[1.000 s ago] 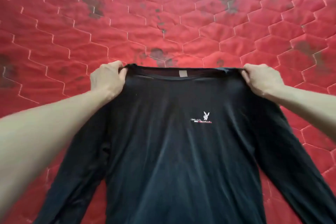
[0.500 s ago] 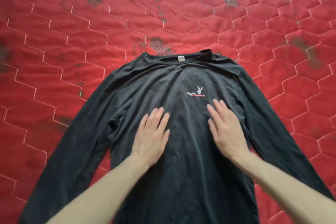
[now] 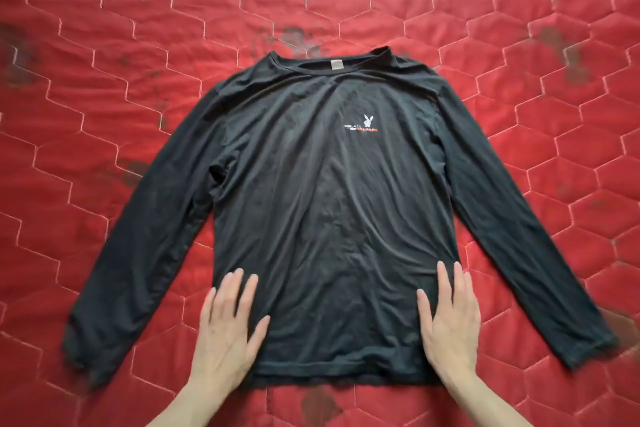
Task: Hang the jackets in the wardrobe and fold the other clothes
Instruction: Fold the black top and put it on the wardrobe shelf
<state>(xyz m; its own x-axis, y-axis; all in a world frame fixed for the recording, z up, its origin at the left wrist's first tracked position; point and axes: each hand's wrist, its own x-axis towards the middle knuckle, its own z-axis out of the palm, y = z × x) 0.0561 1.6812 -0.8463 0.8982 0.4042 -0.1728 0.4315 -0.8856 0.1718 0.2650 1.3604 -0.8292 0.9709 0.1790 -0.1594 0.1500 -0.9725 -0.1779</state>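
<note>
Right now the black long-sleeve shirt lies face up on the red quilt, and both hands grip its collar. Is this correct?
Not quite. The black long-sleeve shirt does lie face up on the red quilt, but the head view shows the left hand and right hand resting flat near its bottom hem, not gripping the collar.

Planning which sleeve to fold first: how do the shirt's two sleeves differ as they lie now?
The left sleeve bunches at the armpit; the right sleeve lies smoother. The left cuff ends nearer the shirt's body than the right cuff. Both are black, long and angled outward on the red quilt.
</note>
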